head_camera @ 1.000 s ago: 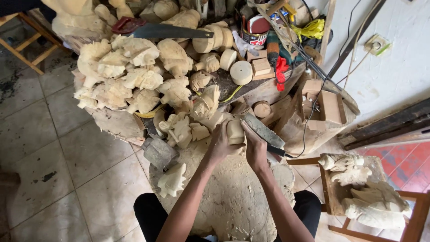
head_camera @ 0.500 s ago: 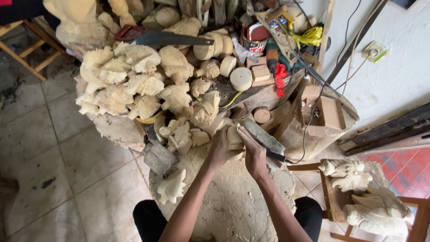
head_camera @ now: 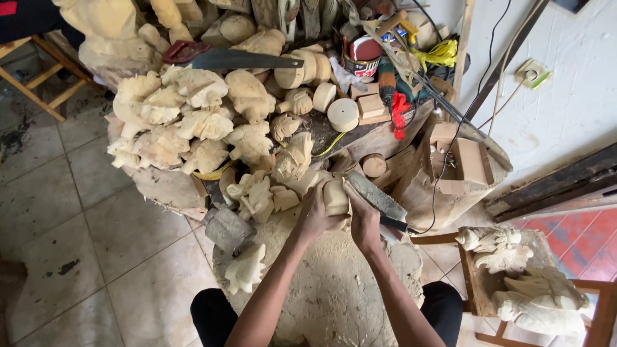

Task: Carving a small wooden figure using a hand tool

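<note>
Holding the small wooden block (head_camera: 335,196) between both hands, we judge it light, stiff and dry, unlikely to slip; we grip it by its smooth sides. It sits at the near edge of the worktop (head_camera: 360,138), just beside the pale carved figures (head_camera: 257,193). Our left hand (head_camera: 315,215) wraps it, fingers (head_camera: 319,195) curled tight against it. Our right hand (head_camera: 364,222) presses from the other side, fingers closed on it, a grey tool (head_camera: 376,196) touching above.
</note>
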